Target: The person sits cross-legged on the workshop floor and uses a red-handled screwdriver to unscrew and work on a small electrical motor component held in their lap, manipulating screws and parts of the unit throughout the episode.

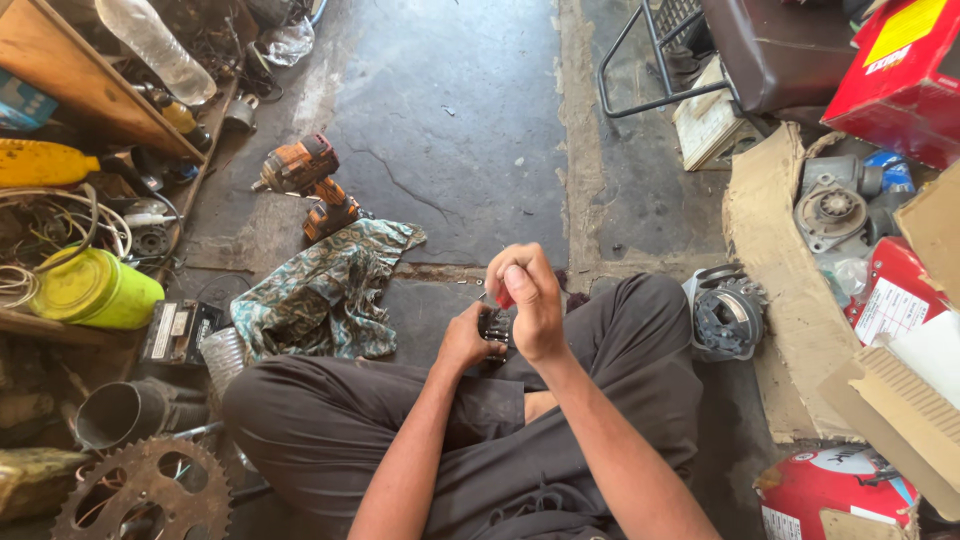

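The left hand (465, 340) clasped a small dark part (495, 327) over the lap, while directly above it the right hand (528, 298) pinched a red-handled tool (503, 299) whose long axis pointed down into the part.

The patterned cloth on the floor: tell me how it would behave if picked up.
The patterned cloth lies crumpled in soft folds, so it would likely hang limp. It looks thin, probably light. Its edge sits against the orange drill, which it might tug slightly.
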